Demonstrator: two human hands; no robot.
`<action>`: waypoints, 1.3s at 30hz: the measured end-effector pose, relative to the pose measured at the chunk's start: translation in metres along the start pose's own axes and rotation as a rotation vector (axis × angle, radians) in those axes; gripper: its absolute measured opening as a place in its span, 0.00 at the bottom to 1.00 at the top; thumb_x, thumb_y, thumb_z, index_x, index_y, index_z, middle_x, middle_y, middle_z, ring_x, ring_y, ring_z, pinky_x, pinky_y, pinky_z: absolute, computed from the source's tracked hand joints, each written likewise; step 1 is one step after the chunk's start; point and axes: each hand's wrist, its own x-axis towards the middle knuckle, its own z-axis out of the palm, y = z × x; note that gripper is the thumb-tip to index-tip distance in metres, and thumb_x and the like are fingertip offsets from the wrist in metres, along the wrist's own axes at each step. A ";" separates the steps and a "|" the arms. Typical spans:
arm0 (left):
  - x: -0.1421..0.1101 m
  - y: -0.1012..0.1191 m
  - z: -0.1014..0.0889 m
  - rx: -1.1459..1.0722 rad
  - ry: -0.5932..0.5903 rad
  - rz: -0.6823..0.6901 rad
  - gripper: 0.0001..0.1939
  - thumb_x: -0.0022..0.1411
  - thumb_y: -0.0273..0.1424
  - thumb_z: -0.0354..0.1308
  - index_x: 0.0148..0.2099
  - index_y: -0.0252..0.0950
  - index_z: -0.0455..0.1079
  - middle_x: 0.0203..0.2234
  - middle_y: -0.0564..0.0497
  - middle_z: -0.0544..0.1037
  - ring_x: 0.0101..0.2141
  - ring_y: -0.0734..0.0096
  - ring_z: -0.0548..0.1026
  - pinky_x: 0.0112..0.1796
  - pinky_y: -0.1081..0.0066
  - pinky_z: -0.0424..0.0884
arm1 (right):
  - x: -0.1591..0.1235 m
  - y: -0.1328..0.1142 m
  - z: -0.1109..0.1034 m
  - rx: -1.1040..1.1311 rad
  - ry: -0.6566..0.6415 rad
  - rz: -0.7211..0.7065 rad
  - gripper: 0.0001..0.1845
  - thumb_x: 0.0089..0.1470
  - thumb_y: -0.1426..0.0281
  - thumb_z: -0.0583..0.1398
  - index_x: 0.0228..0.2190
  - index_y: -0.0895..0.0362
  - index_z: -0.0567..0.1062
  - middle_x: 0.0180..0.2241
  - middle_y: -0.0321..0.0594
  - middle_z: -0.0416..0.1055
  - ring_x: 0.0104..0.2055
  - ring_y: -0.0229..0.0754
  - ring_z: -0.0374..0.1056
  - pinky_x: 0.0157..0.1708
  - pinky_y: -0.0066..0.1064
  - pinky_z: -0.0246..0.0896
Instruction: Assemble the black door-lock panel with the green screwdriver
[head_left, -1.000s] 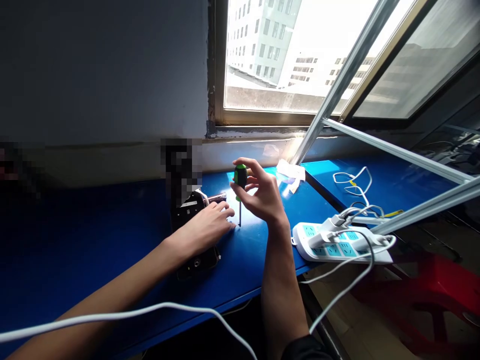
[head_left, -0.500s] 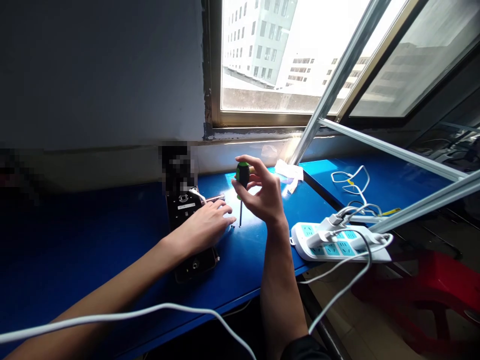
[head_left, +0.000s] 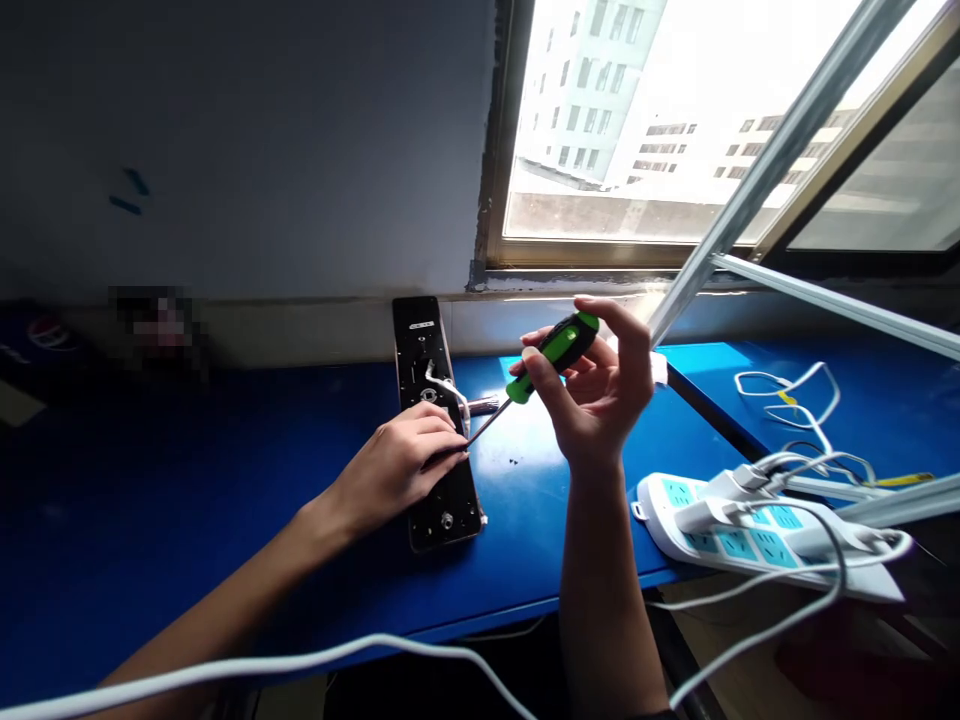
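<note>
My right hand (head_left: 607, 395) grips a green-and-black screwdriver (head_left: 559, 350) by its handle. The shaft slants down to the left, its tip at the fingertips of my left hand (head_left: 409, 450). Those left fingers are pinched together at the tip; whatever sits between them is too small to make out. Beneath the left hand lies a long black device panel (head_left: 420, 340) with a white cable (head_left: 450, 388) coming out of it. Its middle is partly covered by my hand. Tiny dark screw-like bits (head_left: 514, 461) lie on the blue table (head_left: 285, 430), right of the panel.
A white power strip (head_left: 660, 520) with several plugs and cables stands at the right. Another white cable (head_left: 315, 655) crosses close in front. Metal frame bars (head_left: 787, 150) rise before the window, and a loop of white cord (head_left: 825, 400) lies farther right.
The view has turned left. My right hand has tilted the screwdriver from upright to slanted, its tip moving from the small bits to my left fingers, which have closed into a pinch.
</note>
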 end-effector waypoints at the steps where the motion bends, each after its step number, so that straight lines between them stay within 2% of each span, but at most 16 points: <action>1: -0.004 -0.001 -0.003 -0.008 0.014 -0.006 0.07 0.70 0.27 0.61 0.46 0.35 0.80 0.38 0.47 0.83 0.47 0.61 0.77 0.47 0.61 0.79 | 0.000 -0.001 0.004 0.007 0.004 -0.009 0.24 0.59 0.70 0.66 0.55 0.45 0.67 0.37 0.37 0.77 0.36 0.45 0.79 0.34 0.43 0.81; 4: -0.017 -0.006 -0.009 -0.018 0.055 -0.036 0.04 0.69 0.27 0.63 0.43 0.36 0.80 0.37 0.47 0.82 0.46 0.62 0.77 0.45 0.62 0.79 | -0.001 -0.003 0.015 -0.002 0.001 -0.013 0.23 0.59 0.70 0.66 0.54 0.46 0.67 0.37 0.38 0.77 0.39 0.47 0.79 0.36 0.45 0.82; 8: -0.032 -0.013 -0.011 -0.023 0.110 -0.076 0.01 0.65 0.28 0.67 0.39 0.36 0.79 0.35 0.49 0.82 0.43 0.63 0.77 0.43 0.64 0.78 | -0.005 -0.007 0.027 0.055 -0.022 -0.004 0.24 0.58 0.71 0.67 0.53 0.45 0.69 0.36 0.38 0.78 0.37 0.47 0.79 0.33 0.44 0.82; 12: -0.041 -0.015 -0.008 -0.077 0.197 -0.073 0.04 0.63 0.28 0.70 0.38 0.35 0.78 0.33 0.50 0.82 0.40 0.64 0.77 0.40 0.66 0.77 | -0.009 -0.010 0.037 0.076 -0.059 0.032 0.23 0.60 0.68 0.67 0.54 0.42 0.68 0.37 0.38 0.77 0.38 0.48 0.79 0.34 0.44 0.81; 15: -0.044 -0.015 -0.006 -0.106 0.243 -0.054 0.04 0.62 0.28 0.70 0.38 0.35 0.78 0.32 0.50 0.82 0.39 0.66 0.77 0.38 0.68 0.77 | -0.011 -0.009 0.043 0.062 -0.090 -0.017 0.22 0.62 0.65 0.66 0.54 0.42 0.68 0.37 0.37 0.76 0.38 0.48 0.79 0.31 0.42 0.80; 21: -0.048 -0.016 -0.003 -0.098 0.241 -0.057 0.04 0.63 0.27 0.70 0.39 0.34 0.78 0.33 0.49 0.82 0.40 0.65 0.76 0.40 0.67 0.76 | -0.010 -0.006 0.047 0.036 -0.082 -0.141 0.23 0.60 0.72 0.66 0.55 0.46 0.70 0.48 0.41 0.74 0.39 0.44 0.79 0.32 0.38 0.81; 24: -0.050 -0.017 -0.003 -0.094 0.220 -0.060 0.03 0.64 0.27 0.69 0.39 0.34 0.78 0.33 0.49 0.81 0.40 0.65 0.76 0.41 0.67 0.76 | -0.010 -0.007 0.047 0.060 -0.084 -0.125 0.23 0.59 0.74 0.66 0.54 0.47 0.71 0.47 0.41 0.73 0.39 0.45 0.79 0.31 0.37 0.81; 27: -0.050 -0.016 -0.004 -0.086 0.186 -0.063 0.02 0.65 0.27 0.67 0.39 0.34 0.78 0.34 0.49 0.81 0.41 0.65 0.76 0.42 0.67 0.76 | -0.012 -0.009 0.047 0.021 -0.109 -0.070 0.24 0.60 0.72 0.66 0.55 0.44 0.70 0.45 0.41 0.74 0.40 0.47 0.79 0.31 0.39 0.81; 32: -0.051 -0.016 -0.005 -0.091 0.233 -0.082 0.02 0.64 0.27 0.69 0.38 0.35 0.78 0.33 0.50 0.82 0.40 0.66 0.76 0.41 0.68 0.76 | -0.014 -0.010 0.047 0.098 -0.104 -0.058 0.28 0.56 0.73 0.70 0.55 0.43 0.71 0.43 0.39 0.77 0.40 0.48 0.79 0.32 0.41 0.82; 35: -0.052 -0.016 -0.005 -0.066 0.236 -0.098 0.03 0.63 0.27 0.70 0.37 0.35 0.78 0.31 0.50 0.82 0.39 0.65 0.77 0.40 0.67 0.75 | -0.012 -0.010 0.047 0.186 -0.220 -0.072 0.31 0.56 0.76 0.69 0.57 0.45 0.71 0.43 0.40 0.79 0.41 0.48 0.81 0.35 0.42 0.83; 39: -0.053 -0.016 -0.001 -0.026 0.264 -0.089 0.03 0.64 0.27 0.68 0.37 0.35 0.78 0.32 0.50 0.82 0.40 0.64 0.76 0.41 0.65 0.75 | -0.011 -0.012 0.050 0.179 -0.362 -0.104 0.36 0.57 0.77 0.68 0.63 0.45 0.69 0.52 0.44 0.78 0.47 0.51 0.81 0.42 0.44 0.84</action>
